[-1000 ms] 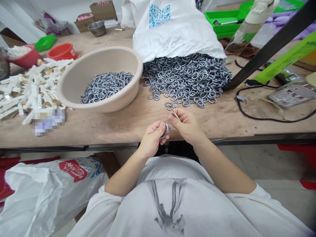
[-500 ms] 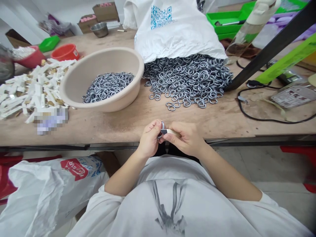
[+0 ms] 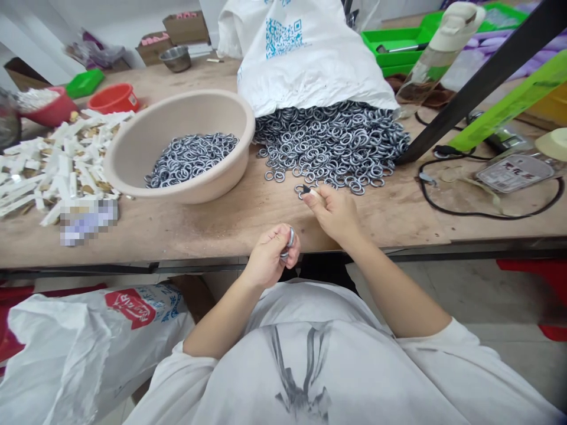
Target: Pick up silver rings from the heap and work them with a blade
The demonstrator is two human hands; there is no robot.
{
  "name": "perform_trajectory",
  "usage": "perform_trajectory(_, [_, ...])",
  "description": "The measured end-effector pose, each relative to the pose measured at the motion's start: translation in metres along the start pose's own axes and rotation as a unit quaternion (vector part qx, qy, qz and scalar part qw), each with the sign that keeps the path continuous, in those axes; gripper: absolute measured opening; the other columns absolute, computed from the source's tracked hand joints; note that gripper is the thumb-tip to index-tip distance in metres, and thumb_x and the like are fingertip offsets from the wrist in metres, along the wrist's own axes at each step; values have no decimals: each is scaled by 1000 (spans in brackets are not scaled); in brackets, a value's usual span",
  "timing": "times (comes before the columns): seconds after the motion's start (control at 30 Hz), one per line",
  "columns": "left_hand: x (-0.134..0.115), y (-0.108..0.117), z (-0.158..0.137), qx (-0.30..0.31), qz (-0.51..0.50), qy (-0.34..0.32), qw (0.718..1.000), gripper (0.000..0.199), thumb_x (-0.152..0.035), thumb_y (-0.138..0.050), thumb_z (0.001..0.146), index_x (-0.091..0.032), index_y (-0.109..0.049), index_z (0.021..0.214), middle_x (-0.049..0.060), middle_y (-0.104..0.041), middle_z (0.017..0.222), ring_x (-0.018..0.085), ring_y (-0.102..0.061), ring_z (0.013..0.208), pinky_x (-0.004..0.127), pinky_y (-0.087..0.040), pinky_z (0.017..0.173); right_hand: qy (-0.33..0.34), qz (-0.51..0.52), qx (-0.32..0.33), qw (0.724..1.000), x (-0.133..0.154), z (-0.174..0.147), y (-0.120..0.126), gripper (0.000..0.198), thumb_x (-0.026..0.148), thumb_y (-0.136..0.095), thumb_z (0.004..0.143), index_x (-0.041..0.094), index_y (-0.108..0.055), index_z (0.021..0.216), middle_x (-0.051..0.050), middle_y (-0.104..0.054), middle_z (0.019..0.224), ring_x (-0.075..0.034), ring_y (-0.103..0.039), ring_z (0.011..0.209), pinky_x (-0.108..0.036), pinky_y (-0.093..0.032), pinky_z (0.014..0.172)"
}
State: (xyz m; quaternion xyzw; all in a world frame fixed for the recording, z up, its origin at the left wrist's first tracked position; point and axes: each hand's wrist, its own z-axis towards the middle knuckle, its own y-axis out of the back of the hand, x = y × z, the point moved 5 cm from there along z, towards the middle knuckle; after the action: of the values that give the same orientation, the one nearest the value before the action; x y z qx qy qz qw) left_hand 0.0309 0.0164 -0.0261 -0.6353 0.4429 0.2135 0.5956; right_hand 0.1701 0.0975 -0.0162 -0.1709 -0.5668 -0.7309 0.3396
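Observation:
Near the table's front edge, my left hand is closed around grey metal rings, which stick out between thumb and fingers; how many is hidden. My right hand pinches a small flat tool with a dark tip and a pale grip, like a short blade. Its tip is at the loose rings lying at the front of a heap of grey rings. That heap spills from the mouth of a white sack. To the left, a beige basin contains more of these rings.
White strips are piled at the left, with a red bowl behind them. On the right, a slanting black bar, a green strip, a black cord and a clear bottle stand or lie. A white bag sits below the table.
My right hand has moved forward, away from my left hand to the front of the ring heap, carrying the blade-like tool. My left hand stays nearly in place with the rings.

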Motion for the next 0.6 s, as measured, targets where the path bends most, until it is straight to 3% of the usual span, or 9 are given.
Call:
perform_trajectory(0.07, [-3, 8, 2, -37, 1, -11, 999, 42, -49, -80, 76, -15, -57, 69, -2, -56, 59, 5, -45, 43, 16, -34, 40, -8, -94, 45, 995, -4, 14, -7, 29, 48, -62, 92, 20, -69, 91, -6, -69, 79, -22, -59, 71, -30, -31, 62])
perform_trajectory(0.17, [-8, 21, 7, -78, 3, -27, 997, 38, -43, -83, 74, -14, -69, 93, 2, -66, 74, 5, -53, 50, 15, -38, 42, -19, -182, 122, 976, -5, 24, -19, 23, 37, -62, 93, 19, -70, 103, -14, -73, 100, -29, -65, 87, -33, -36, 68])
perform_trajectory(0.23, [-13, 28, 9, -94, -6, -37, 995, 39, -39, -84, 73, -14, -70, 100, 1, -66, 78, 6, -56, 55, 14, -41, 42, -29, -200, 137, 970, -5, 25, -24, 23, 34, -58, 95, 16, -70, 105, -17, -72, 102, -31, -65, 89, -35, -38, 70])
perform_trajectory(0.3, [-15, 33, 11, -116, -20, -35, 992, 35, -38, -84, 73, -14, -69, 93, 0, -62, 76, 6, -56, 56, 15, -41, 42, -27, -168, 126, 977, -4, 23, -22, 21, 31, -56, 95, 16, -69, 103, -17, -72, 100, -29, -64, 88, -35, -38, 70])
perform_trajectory(0.4, [-15, 33, 12, -130, -37, -6, 991, 36, -45, -81, 74, -14, -63, 80, -1, -58, 72, 6, -53, 52, 14, -36, 37, -21, 59, 146, 987, 2, 12, -17, 24, 38, -53, 97, 18, -64, 89, -6, -67, 81, -19, -57, 70, -30, -37, 62])
perform_trajectory(0.43, [-14, 30, 12, -122, -36, 5, 992, 40, -48, -81, 73, -14, -61, 79, -2, -57, 71, 6, -52, 51, 14, -33, 35, -25, 168, 177, 969, 6, 6, -16, 31, 46, -51, 98, 19, -62, 85, -3, -62, 73, -15, -51, 61, -27, -35, 57])
perform_trajectory(0.5, [-9, 22, 13, -89, -20, 36, 995, 46, -55, -81, 72, -15, -59, 80, -2, -57, 70, 5, -48, 48, 13, -27, 34, -44, 353, 250, 901, 19, -7, -18, 45, 63, -51, 93, 20, -58, 81, 3, -53, 62, -10, -38, 48, -25, -30, 48])
perform_trajectory(0.57, [-2, 14, 14, -58, 0, 59, 997, 52, -61, -80, 70, -16, -57, 81, -3, -56, 67, 4, -44, 45, 13, -24, 34, -67, 447, 282, 846, 31, -19, -21, 51, 71, -57, 85, 21, -55, 80, 5, -51, 59, -9, -38, 45, -24, -32, 46])
perform_trajectory(0.6, [2, 10, 14, -51, 6, 62, 997, 54, -63, -79, 70, -16, -55, 81, -3, -55, 67, 3, -42, 44, 13, -23, 34, -76, 464, 272, 839, 35, -24, -23, 51, 72, -60, 83, 21, -54, 79, 5, -51, 60, -9, -42, 45, -24, -36, 46])
